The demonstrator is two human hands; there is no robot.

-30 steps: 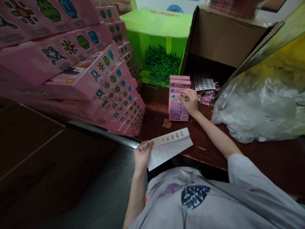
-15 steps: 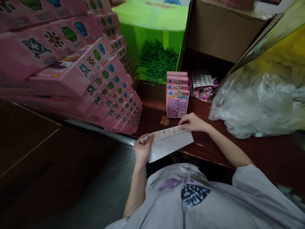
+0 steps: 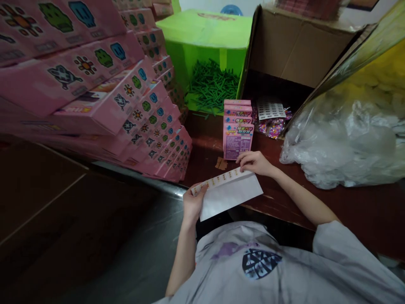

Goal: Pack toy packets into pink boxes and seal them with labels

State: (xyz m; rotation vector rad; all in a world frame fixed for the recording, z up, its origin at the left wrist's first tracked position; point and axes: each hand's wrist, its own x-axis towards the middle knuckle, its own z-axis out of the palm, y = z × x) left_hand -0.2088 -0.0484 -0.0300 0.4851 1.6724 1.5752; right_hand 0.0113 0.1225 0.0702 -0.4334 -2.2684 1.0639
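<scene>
A white sticker sheet point(image 3: 230, 196) is stretched between my hands over the table's front edge. Along its folded-over upper strip runs a row of small yellowish-brown printed labels. My left hand point(image 3: 193, 204) grips the sheet's left end, thumb on top. At the upper right corner, my right hand point(image 3: 255, 163) pinches the strip between thumb and fingers. Just beyond the right hand, small pink boxes point(image 3: 238, 141) stand in a row, one behind another. A scrap of brown paper point(image 3: 221, 163) lies on the table beside them.
Large pink cartons point(image 3: 104, 114) are piled high on the left. Behind stand a green bin point(image 3: 172, 55) of green sticks point(image 3: 215, 84) and an open cardboard box point(image 3: 300, 52). Bags of colourful beads point(image 3: 272, 127) and a clear plastic bag point(image 3: 341, 143) lie right on the brown table point(image 3: 205, 137).
The camera view has shifted slightly, so everything sits a little lower and further right. The folded strip is turned more toward me, showing more of its labels. Both hands keep their hold.
</scene>
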